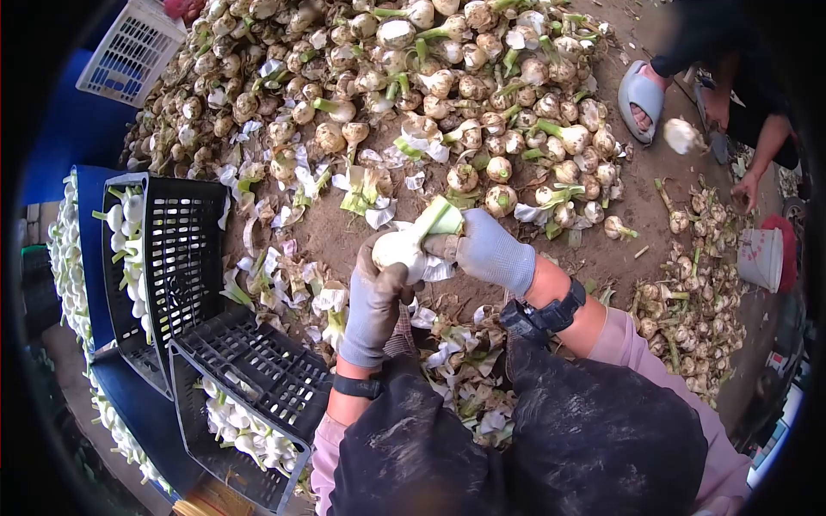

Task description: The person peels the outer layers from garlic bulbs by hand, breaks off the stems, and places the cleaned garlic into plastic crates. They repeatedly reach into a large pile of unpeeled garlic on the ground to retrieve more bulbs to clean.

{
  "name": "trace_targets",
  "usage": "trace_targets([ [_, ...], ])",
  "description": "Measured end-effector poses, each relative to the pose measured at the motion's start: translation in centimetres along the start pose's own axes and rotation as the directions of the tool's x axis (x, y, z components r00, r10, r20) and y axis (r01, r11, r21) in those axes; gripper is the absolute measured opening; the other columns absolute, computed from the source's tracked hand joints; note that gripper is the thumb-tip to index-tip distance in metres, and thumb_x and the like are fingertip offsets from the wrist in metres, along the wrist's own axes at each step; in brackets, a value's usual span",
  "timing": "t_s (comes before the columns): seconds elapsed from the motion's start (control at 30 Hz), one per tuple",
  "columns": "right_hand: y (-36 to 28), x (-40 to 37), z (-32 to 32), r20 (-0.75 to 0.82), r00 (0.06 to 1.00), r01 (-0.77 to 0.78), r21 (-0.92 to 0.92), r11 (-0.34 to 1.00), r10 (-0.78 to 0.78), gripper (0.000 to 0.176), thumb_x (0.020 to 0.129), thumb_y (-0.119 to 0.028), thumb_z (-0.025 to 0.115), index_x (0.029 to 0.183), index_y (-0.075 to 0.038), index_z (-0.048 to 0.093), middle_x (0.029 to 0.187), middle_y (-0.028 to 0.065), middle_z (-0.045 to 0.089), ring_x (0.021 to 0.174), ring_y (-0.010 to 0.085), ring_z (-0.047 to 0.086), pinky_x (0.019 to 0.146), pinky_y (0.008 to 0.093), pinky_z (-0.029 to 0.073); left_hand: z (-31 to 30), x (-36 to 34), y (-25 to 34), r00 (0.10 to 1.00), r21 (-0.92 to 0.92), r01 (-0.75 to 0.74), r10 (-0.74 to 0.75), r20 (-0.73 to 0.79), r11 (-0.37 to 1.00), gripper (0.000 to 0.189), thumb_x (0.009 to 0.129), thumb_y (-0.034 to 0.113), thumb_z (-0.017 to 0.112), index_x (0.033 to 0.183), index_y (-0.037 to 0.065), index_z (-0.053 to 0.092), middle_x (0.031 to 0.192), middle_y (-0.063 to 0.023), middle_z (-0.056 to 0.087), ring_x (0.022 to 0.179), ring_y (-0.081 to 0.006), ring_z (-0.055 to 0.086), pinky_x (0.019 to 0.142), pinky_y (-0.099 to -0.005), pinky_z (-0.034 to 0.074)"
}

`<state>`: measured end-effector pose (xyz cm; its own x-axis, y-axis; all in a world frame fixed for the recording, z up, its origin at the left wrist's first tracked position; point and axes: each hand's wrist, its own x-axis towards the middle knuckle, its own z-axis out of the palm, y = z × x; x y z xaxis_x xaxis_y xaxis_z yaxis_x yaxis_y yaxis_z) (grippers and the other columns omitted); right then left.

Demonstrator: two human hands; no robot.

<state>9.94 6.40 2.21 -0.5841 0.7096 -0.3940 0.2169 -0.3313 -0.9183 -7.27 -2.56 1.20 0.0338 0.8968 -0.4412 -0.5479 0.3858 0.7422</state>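
A white garlic bulb [398,250] with a thick pale-green stem [441,218] is held up in front of my knees. My left hand [372,301], in a grey glove with dirty fingertips, wraps round the bulb from the left and below. From the right, my gloved right hand [492,251] pinches the bulb's stem side, where loose white skin [439,270] hangs down. Its fingertips are partly hidden behind the stem and skin. Peeled skins [469,357] lie on the ground between my legs.
A large heap of unpeeled garlic [482,95] spreads ahead. Black crates [185,258] with white bulbs stand at left, near a white crate [133,52]. At right, another person's hand [745,191] and slipper [642,101] show beside a smaller garlic pile [701,318] and bucket [761,258].
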Motion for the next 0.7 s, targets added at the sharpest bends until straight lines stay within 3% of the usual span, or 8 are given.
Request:
trace_targets([
  [0.13, -0.8, -1.0, 0.9, 0.021, 0.998, -0.062, 0.169, 0.984, 0.059, 0.022, 0.090, -0.016, 0.063, 0.102, 0.001, 0.067, 0.089, 0.0067, 0.070, 0.081, 0.0079, 0.061, 0.070, 0.0262, 0.049, -0.2, 0.5, 0.1, 0.987, -0.395, 0.161, -0.158, 0.040, 0.905, 0.074, 0.088, 0.073, 0.035, 0.113, 0.007, 0.056, 0.080, -0.0068, 0.062, 0.055, -0.0145, 0.056, 0.047, -0.0231, 0.044],
  [0.2, 0.0, -1.5, 0.3, 0.031, 0.999, -0.038, 0.188, 0.982, 0.032, 0.021, 0.090, -0.015, 0.062, 0.103, 0.002, 0.067, 0.089, 0.0057, 0.069, 0.081, 0.0083, 0.061, 0.071, 0.0261, 0.049, 0.0, 0.9, 0.3, 0.983, -0.194, 0.158, -0.173, -0.059, 0.968, 0.077, 0.089, 0.072, 0.032, 0.117, 0.004, 0.054, 0.088, -0.0068, 0.063, 0.066, -0.0164, 0.061, 0.051, -0.0264, 0.049],
  [0.23, 0.2, -1.7, -0.1, 0.034, 0.999, -0.010, 0.197, 0.980, 0.003, 0.021, 0.091, -0.014, 0.061, 0.104, 0.002, 0.066, 0.088, 0.0046, 0.068, 0.081, 0.0088, 0.061, 0.071, 0.0260, 0.050, 1.4, 0.4, -0.1, 0.935, 0.423, -0.175, 0.285, -0.211, 0.889, 0.073, 0.091, 0.066, 0.040, 0.122, 0.001, 0.051, 0.102, -0.0106, 0.062, 0.081, -0.0191, 0.064, 0.062, -0.0286, 0.054],
  [0.3, 0.7, -2.0, 0.5, -0.025, 1.000, -0.006, 0.236, 0.972, 0.012, 0.021, 0.091, -0.012, 0.061, 0.105, 0.003, 0.065, 0.088, 0.0034, 0.068, 0.081, 0.0095, 0.062, 0.072, 0.0274, 0.051, -0.1, 1.3, 0.5, 0.904, 0.374, -0.151, 0.281, -0.322, 0.915, 0.066, 0.091, 0.053, 0.054, 0.128, -0.001, 0.046, 0.116, -0.0140, 0.057, 0.098, -0.0226, 0.061, 0.082, -0.0305, 0.052],
  [0.37, 1.6, -1.7, 1.5, -0.089, 0.988, -0.095, 0.268, 0.959, 0.123, 0.020, 0.091, -0.011, 0.060, 0.104, 0.003, 0.064, 0.089, 0.0036, 0.068, 0.083, 0.0100, 0.062, 0.071, 0.0281, 0.051, 0.9, 0.6, 0.5, 0.909, 0.398, -0.327, 0.401, -0.115, 0.857, 0.060, 0.087, 0.038, 0.067, 0.129, -0.001, 0.047, 0.120, -0.0155, 0.055, 0.105, -0.0234, 0.057, 0.093, -0.0316, 0.045],
  [0.4, 2.8, -1.9, 1.7, 0.038, 0.997, -0.081, 0.283, 0.956, 0.073, 0.018, 0.091, -0.009, 0.058, 0.103, 0.002, 0.064, 0.088, 0.0027, 0.068, 0.080, 0.0089, 0.061, 0.069, 0.0272, 0.050, 0.4, 0.8, 0.6, 0.893, 0.778, -0.326, 0.445, 0.067, 0.537, 0.058, 0.083, 0.030, 0.072, 0.126, -0.002, 0.050, 0.119, -0.0142, 0.054, 0.110, -0.0223, 0.054, 0.097, -0.0327, 0.042],
  [0.63, 2.0, -2.4, 0.4, -0.216, 0.972, -0.084, -0.683, 0.726, -0.090, 0.032, 0.086, -0.027, 0.061, 0.103, -0.001, 0.064, 0.088, 0.0204, 0.065, 0.079, 0.0344, 0.065, 0.073, 0.0411, 0.051, 0.9, 1.0, 0.6, 0.964, 0.186, -0.034, 0.081, -0.254, 0.982, 0.021, 0.090, 0.019, 0.062, 0.099, 0.000, 0.063, 0.106, -0.0121, 0.061, 0.089, -0.0141, 0.059, 0.081, -0.0282, 0.049],
  [0.7, 2.9, -2.1, -0.9, -0.310, 0.944, -0.155, -0.720, 0.677, -0.114, 0.033, 0.085, -0.031, 0.060, 0.101, -0.002, 0.066, 0.086, 0.0213, 0.065, 0.082, 0.0406, 0.063, 0.072, 0.0453, 0.051, 1.6, 0.0, 1.8, 0.988, 0.161, -0.145, 0.151, -0.025, 0.976, 0.030, 0.098, 0.030, 0.051, 0.103, 0.000, 0.056, 0.110, -0.0164, 0.062, 0.094, -0.0183, 0.063, 0.079, -0.0318, 0.055],
])
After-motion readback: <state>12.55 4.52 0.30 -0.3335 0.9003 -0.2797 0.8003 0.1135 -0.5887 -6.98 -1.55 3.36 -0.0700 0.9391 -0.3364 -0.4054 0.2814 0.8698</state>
